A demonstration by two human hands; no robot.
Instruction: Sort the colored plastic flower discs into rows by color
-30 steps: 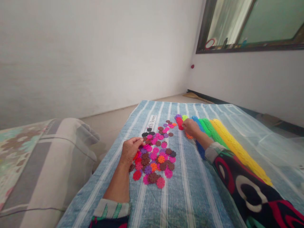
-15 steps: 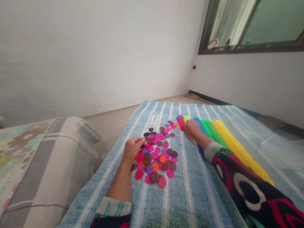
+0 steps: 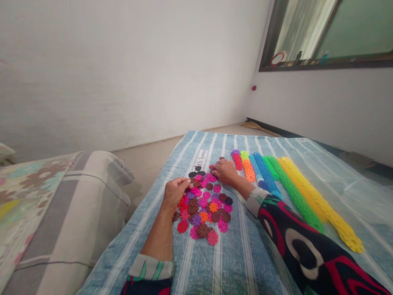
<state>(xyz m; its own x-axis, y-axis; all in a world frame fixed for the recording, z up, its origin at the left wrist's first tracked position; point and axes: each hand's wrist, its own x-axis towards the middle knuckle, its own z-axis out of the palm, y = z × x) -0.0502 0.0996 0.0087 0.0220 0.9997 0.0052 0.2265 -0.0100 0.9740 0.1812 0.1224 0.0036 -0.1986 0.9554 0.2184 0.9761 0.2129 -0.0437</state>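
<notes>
A loose pile of flower-shaped plastic discs in pink, brown, red, purple and orange lies on a blue striped cloth. My left hand rests on the pile's left edge, fingers curled and pinched on discs I cannot make out. My right hand lies on the pile's far end, fingers bent down onto the discs there. To the right, sorted rows run side by side: red, orange, blue, green and yellow.
A folded grey and white blanket lies left of the cloth, with a floral sheet beyond it. White walls meet at a far corner, and a dark-framed window is at upper right. Clear plastic sheeting covers the cloth's right side.
My right hand has left the red and orange rows and moved left onto the far end of the loose pile. The orange row is now uncovered. My left hand has hardly moved.
</notes>
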